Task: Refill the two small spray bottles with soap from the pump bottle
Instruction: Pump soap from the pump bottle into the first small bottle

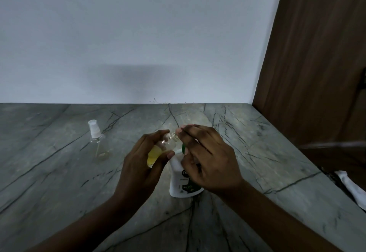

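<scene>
Your left hand (144,158) grips the tilted open spray bottle (168,143), neck against the pump bottle (181,180) nozzle. Your right hand (208,158) rests curled on the pump head. The capped second spray bottle (98,143) stands apart on the table (267,152).

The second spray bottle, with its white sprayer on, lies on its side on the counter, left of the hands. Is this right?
Not quite. In the head view the second spray bottle, white sprayer on, stands upright on the counter, left of the left hand and right hand; it does not lie on its side.
</scene>
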The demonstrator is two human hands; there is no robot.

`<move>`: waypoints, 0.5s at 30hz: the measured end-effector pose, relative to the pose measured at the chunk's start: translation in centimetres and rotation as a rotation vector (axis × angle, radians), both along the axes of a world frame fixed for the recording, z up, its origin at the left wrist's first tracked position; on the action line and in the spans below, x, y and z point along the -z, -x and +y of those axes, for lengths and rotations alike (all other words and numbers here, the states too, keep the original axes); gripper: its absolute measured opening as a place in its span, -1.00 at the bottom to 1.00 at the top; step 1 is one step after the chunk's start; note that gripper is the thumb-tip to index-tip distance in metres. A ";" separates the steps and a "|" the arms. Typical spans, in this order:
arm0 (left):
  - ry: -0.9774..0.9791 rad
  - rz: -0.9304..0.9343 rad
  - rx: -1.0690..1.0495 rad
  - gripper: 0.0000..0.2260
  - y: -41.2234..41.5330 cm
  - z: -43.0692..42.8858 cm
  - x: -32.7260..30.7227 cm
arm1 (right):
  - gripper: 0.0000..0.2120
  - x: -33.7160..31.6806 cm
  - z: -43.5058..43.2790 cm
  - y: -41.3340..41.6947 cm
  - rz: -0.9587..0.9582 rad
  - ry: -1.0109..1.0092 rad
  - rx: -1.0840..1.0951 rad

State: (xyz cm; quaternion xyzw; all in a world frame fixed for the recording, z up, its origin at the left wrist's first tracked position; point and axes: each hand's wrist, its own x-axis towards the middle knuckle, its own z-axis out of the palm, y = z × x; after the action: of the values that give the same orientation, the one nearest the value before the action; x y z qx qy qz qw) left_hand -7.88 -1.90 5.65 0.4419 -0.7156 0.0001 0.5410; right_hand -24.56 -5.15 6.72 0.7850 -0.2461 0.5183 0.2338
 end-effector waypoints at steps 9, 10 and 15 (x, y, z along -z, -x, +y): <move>-0.009 -0.003 -0.018 -0.67 -0.1 0.0 0.0 | -0.62 0.0 0.0 0.1 -0.031 0.008 -0.024; -0.008 -0.005 -0.020 -0.67 -0.1 0.0 0.0 | -0.63 0.1 0.0 0.0 -0.033 0.013 -0.020; -0.017 -0.037 -0.030 -0.65 -0.3 -0.1 0.3 | -0.68 1.2 -0.2 -0.3 -0.036 0.025 -0.021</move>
State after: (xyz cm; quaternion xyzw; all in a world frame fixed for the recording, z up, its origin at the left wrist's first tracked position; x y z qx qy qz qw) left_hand -7.63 -1.96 5.35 0.4571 -0.7188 0.0102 0.5237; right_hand -24.28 -5.36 5.53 0.7751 -0.2354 0.5379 0.2336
